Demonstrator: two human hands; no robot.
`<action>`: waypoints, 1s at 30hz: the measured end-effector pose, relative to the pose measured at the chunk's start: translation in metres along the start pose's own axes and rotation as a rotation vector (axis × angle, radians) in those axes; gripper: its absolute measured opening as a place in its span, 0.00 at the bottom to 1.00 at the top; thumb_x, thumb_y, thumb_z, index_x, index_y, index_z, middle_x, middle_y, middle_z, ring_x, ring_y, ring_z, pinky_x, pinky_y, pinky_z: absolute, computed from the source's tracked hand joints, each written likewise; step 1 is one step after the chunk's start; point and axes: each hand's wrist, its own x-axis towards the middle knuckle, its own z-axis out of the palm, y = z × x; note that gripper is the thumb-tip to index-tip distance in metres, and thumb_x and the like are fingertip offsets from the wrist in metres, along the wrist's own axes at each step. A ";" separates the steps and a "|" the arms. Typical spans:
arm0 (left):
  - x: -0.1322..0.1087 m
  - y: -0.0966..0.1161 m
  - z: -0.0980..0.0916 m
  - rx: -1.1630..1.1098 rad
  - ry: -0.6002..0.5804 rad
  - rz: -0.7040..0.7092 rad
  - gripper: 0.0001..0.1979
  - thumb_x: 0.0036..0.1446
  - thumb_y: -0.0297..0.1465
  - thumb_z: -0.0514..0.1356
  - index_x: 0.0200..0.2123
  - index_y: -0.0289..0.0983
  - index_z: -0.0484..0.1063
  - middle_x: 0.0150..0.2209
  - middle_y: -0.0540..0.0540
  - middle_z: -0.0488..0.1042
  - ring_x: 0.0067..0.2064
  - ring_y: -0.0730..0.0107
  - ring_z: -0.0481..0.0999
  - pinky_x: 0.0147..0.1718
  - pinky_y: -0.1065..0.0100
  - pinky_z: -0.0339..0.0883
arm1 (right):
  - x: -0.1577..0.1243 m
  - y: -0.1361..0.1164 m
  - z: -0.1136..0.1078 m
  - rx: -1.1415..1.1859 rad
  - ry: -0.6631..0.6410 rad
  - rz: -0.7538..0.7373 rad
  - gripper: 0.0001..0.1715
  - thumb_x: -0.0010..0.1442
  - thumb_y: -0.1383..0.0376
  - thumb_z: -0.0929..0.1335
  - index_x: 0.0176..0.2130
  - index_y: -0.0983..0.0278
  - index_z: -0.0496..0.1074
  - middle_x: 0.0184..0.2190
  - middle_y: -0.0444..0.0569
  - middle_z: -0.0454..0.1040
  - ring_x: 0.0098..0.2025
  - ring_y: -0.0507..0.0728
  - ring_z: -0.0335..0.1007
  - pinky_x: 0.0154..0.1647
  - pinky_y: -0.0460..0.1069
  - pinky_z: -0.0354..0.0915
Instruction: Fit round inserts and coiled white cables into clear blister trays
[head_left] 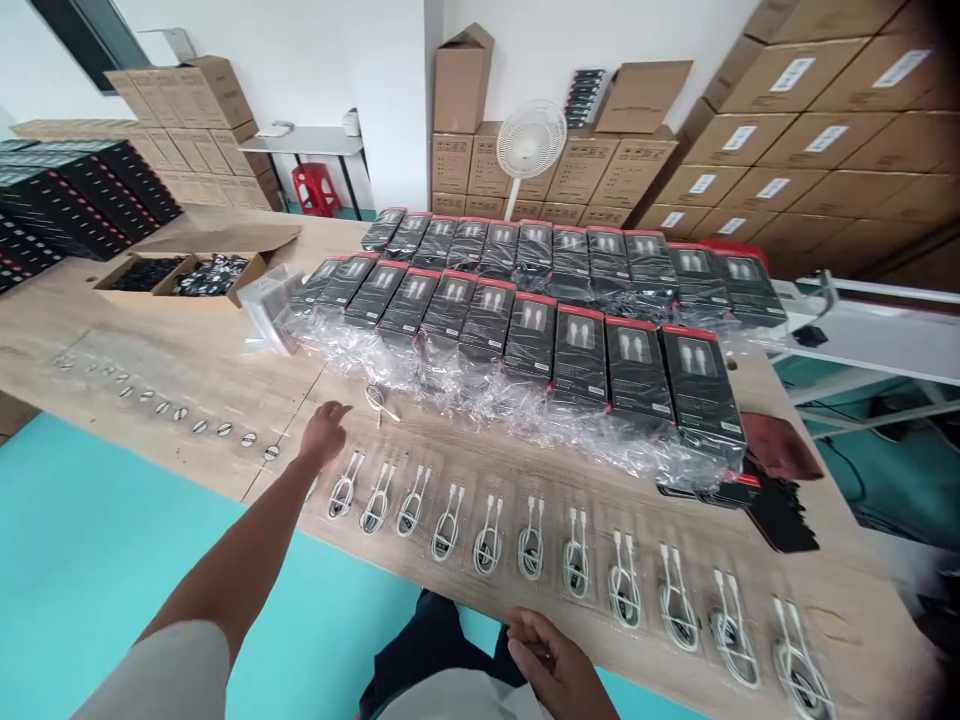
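My left hand [326, 432] reaches over the table at the left end of a row of clear plastic trays. It is open, one finger stretched toward a loose coiled white cable [380, 402] that lies just right of it, not touching. Beneath the wrist a further cable is mostly hidden. Along the row, each tray holds a coiled white cable with its two plugs pointing away from me, such as the cable [446, 528] and the cable [576, 560]. My right hand [553, 662] hovers at the front edge, near my body, fingers loosely curled and apart from the thumb, holding nothing visible.
Black retail boxes [577, 355] in clear wrap stand in two rows behind the trays. Further left are trays with small round pieces [225, 430] and a divided carton [180, 280] of dark parts. A dark red cloth [781, 447] lies right; a fan [531, 140] and cartons stand behind.
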 end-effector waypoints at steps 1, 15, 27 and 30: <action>0.014 0.010 0.006 0.018 -0.037 0.059 0.27 0.50 0.20 0.55 0.54 0.42 0.71 0.60 0.42 0.64 0.60 0.53 0.62 0.57 0.55 0.59 | -0.002 0.000 0.001 -0.012 0.006 0.002 0.30 0.50 0.46 0.67 0.44 0.62 0.77 0.36 0.54 0.80 0.42 0.63 0.76 0.43 0.51 0.71; -0.005 0.088 -0.018 -0.069 -0.155 0.288 0.09 0.62 0.31 0.51 0.39 0.36 0.69 0.46 0.36 0.70 0.51 0.51 0.67 0.51 0.51 0.61 | -0.019 -0.024 -0.029 0.037 0.008 0.009 0.26 0.57 0.47 0.66 0.47 0.60 0.76 0.43 0.54 0.78 0.46 0.65 0.74 0.47 0.56 0.70; -0.226 0.267 -0.010 -1.391 -0.932 -0.191 0.15 0.59 0.38 0.62 0.45 0.36 0.72 0.39 0.42 0.76 0.38 0.64 0.79 0.37 0.65 0.71 | 0.016 -0.075 -0.028 0.593 -0.322 -0.213 0.32 0.53 0.43 0.69 0.47 0.62 0.77 0.24 0.45 0.73 0.23 0.53 0.65 0.22 0.48 0.62; -0.248 0.267 -0.010 -1.451 -0.848 -0.330 0.16 0.59 0.39 0.61 0.48 0.37 0.69 0.45 0.40 0.76 0.42 0.60 0.80 0.37 0.64 0.73 | 0.014 -0.069 -0.020 0.714 -0.189 -0.188 0.27 0.51 0.45 0.71 0.38 0.64 0.79 0.23 0.45 0.72 0.23 0.51 0.64 0.22 0.46 0.61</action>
